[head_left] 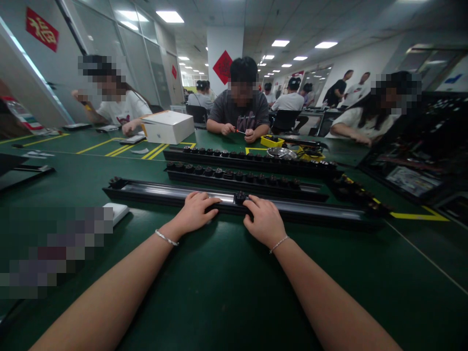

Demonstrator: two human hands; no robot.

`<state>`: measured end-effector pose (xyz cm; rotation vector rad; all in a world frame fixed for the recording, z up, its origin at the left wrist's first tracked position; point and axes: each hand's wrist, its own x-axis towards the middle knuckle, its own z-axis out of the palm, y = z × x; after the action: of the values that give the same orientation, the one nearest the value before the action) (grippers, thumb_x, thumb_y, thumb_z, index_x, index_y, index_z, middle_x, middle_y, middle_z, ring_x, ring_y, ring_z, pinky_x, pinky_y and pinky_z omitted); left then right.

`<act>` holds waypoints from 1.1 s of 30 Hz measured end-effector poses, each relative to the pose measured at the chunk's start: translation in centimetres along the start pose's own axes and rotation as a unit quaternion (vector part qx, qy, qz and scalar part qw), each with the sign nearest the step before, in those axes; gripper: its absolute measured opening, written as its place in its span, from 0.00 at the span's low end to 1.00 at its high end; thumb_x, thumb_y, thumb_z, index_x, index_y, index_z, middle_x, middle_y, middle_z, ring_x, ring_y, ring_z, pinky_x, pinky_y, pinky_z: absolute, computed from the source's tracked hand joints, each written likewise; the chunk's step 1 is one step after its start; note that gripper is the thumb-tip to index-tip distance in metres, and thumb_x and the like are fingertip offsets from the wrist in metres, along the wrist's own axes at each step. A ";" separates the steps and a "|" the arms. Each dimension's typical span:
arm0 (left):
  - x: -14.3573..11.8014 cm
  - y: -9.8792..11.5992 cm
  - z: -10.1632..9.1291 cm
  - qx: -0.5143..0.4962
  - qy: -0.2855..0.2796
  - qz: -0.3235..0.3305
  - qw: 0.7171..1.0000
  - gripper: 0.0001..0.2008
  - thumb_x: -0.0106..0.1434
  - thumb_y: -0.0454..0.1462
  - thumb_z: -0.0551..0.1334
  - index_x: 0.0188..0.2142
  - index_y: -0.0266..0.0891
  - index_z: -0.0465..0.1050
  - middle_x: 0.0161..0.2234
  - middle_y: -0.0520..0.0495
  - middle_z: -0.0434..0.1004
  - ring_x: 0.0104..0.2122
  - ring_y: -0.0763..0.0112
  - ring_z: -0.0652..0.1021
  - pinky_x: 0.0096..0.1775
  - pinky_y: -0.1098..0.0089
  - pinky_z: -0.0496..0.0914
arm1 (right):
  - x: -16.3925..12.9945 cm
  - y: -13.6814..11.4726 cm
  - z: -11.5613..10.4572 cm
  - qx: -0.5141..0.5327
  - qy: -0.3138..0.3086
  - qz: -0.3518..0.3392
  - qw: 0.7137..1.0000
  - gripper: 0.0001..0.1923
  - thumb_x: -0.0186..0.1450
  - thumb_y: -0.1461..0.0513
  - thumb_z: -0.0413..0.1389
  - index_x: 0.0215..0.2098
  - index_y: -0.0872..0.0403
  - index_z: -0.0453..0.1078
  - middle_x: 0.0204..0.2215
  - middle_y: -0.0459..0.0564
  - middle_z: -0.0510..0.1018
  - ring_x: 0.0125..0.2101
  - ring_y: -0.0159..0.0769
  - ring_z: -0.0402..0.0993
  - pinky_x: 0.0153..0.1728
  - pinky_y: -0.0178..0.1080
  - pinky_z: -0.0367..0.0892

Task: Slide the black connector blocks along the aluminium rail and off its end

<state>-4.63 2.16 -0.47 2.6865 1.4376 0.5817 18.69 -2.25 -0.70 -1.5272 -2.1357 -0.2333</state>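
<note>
A long black rail with a shiny metal channel (161, 190) lies across the green table (226, 292) in front of me. My left hand (195, 212) rests on the rail's near edge, fingers curled over it. My right hand (263, 220) lies beside it, its fingertips touching a small black part (240, 197) that sits in the rail. Behind it lie two more black rails (219, 174), each carrying a row of several small black parts. A thin bracelet circles each wrist.
A white box (168, 126) and yellow floor-style tape lines mark the far table. A person across from me holds a red-handled tool (239, 131) near yellow trays (272, 141) and a metal bowl (281, 153). Other people sit left and right. Black trays (413, 170) crowd the right side.
</note>
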 end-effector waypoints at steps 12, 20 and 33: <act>-0.1 0.1 -0.1 -0.010 0.005 0.001 1.000 0.17 0.63 0.42 0.55 0.51 0.49 0.68 0.42 0.49 0.71 0.46 0.64 0.71 0.56 0.55 0.53 | 0.0 0.4 -0.2 -0.007 0.002 0.008 1.000 0.16 0.60 0.61 0.51 0.45 0.52 0.71 0.50 0.53 0.73 0.48 0.42 0.67 0.51 0.45 0.58; 0.0 0.2 -0.2 -0.008 -0.002 -0.003 1.000 0.16 0.63 0.43 0.55 0.50 0.48 0.69 0.41 0.49 0.71 0.47 0.64 0.71 0.56 0.54 0.52 | 0.0 0.7 -0.4 0.002 -0.003 0.005 1.000 0.15 0.60 0.61 0.51 0.45 0.52 0.70 0.47 0.52 0.74 0.46 0.41 0.67 0.50 0.44 0.59; -0.1 0.0 -0.1 -0.010 -0.002 0.001 1.000 0.16 0.63 0.43 0.55 0.51 0.49 0.68 0.41 0.49 0.71 0.47 0.64 0.70 0.57 0.53 0.52 | 0.0 0.6 -0.7 0.008 -0.009 0.019 1.000 0.14 0.60 0.60 0.50 0.43 0.52 0.71 0.46 0.53 0.74 0.45 0.41 0.68 0.49 0.44 0.60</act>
<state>-4.75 2.10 -0.38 2.6737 1.4198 0.5879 19.46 -2.34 -0.19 -1.5656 -2.1148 -0.1900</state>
